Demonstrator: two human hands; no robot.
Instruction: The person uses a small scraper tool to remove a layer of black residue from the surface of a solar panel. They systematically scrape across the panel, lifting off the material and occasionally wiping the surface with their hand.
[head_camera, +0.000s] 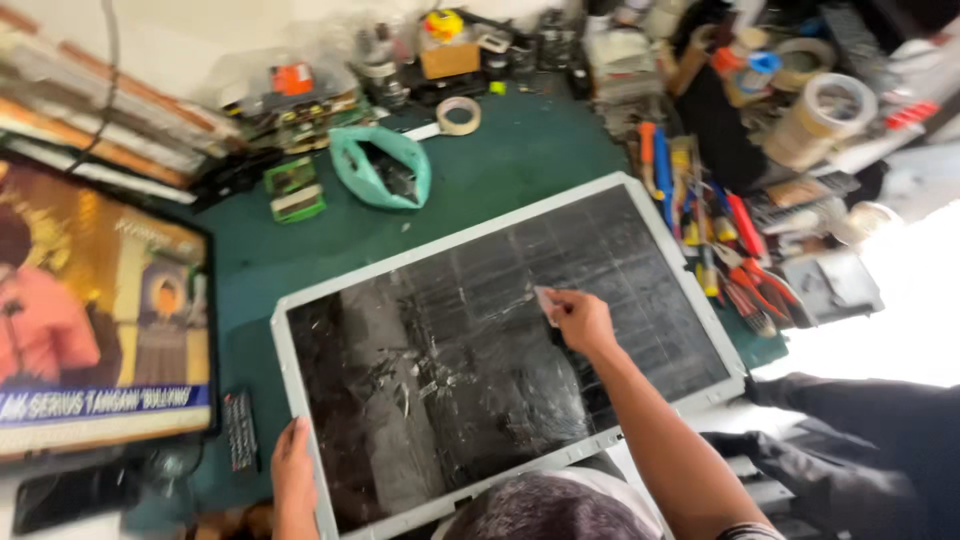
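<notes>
Two hands at a large dark panel (450, 350) in a pale frame, flat on green mat (520, 160). Right hand (580, 320) mid-panel, fingers pinching small pale card (546, 303) against the streaked glass. Left hand (292, 465) gripping the frame's near-left edge, fingers curled under. Beside: lit television (100, 310), remote control (240, 430), screwdrivers (700, 220), tape rolls (820, 115).

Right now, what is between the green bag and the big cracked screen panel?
In the head view, only bare green mat lies between the green bag and the cracked screen panel, save for a tiny speck I cannot make out.
</notes>
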